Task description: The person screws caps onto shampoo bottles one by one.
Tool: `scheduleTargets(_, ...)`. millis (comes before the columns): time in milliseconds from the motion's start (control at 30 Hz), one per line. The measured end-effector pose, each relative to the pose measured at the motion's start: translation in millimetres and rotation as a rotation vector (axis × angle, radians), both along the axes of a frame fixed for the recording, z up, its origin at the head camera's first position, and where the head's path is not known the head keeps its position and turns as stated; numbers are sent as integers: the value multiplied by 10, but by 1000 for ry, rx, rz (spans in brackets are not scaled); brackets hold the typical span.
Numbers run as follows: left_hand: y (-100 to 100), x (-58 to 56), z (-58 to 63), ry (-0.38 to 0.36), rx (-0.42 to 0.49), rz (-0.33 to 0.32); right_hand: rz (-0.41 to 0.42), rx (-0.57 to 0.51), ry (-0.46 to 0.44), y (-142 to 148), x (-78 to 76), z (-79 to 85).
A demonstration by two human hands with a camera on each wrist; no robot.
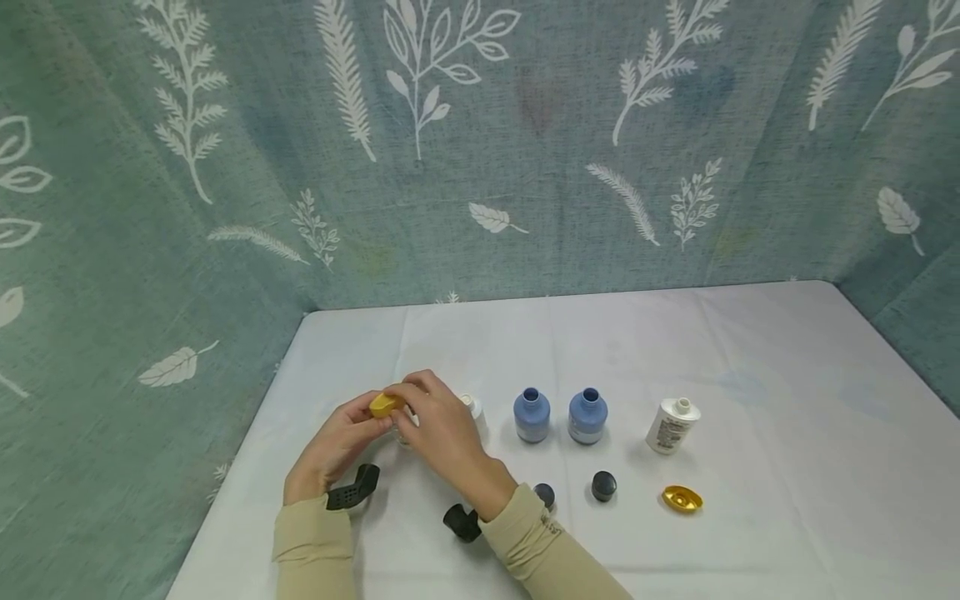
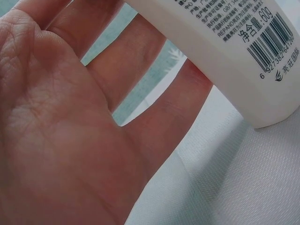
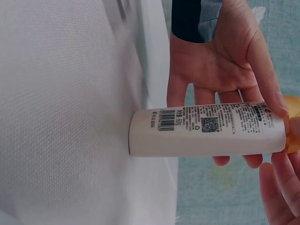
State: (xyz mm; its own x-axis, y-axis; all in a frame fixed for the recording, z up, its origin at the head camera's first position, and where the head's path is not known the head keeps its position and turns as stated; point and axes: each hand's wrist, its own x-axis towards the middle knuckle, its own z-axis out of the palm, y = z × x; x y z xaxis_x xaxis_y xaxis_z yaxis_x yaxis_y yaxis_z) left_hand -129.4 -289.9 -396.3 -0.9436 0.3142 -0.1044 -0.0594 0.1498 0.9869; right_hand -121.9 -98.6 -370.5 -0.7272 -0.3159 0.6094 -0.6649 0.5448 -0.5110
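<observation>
My left hand (image 1: pixel 341 437) grips a white plastic bottle (image 3: pixel 187 133) around its upper part, the thumb near the shoulder and the fingers behind it. Printed text and a barcode cover the side facing the right wrist view. On its top sits a gold cap (image 1: pixel 384 406), which my right hand (image 1: pixel 442 425) pinches between thumb and fingers. The bottle's base comes right down at the white cloth. From the head view, the hands hide most of this bottle. In the left wrist view, the fingers of the left hand (image 2: pixel 93 117) reach to the bottle's edge.
Behind the right hand is another white bottle (image 1: pixel 476 412), partly hidden. Further right stand two uncapped blue bottles (image 1: pixel 532 417) (image 1: pixel 588 417) and an uncapped white bottle (image 1: pixel 672 425). Nearer lie black caps (image 1: pixel 603 486) (image 1: pixel 544 496) and an upturned gold cap (image 1: pixel 682 499). A leaf-patterned curtain (image 1: pixel 480 167) surrounds the table.
</observation>
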Motion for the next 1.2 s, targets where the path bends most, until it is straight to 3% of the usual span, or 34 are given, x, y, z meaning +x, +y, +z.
scheduleTargets(267,7,39,62,10,-8,-12,-3,11,-18,-20,17,3)
scheduleTargets(833,-25,-55,-67,55,-13,-66,-7,4,0,12,7,-1)
scheduleTargets(1067,-20,-17,-33,18,21,-21,9,8,-9,0,-6,-4)
scheduleTargets(1200,-14,-20,-22,25,26,-32,3,11,-4,0,-18,-10)
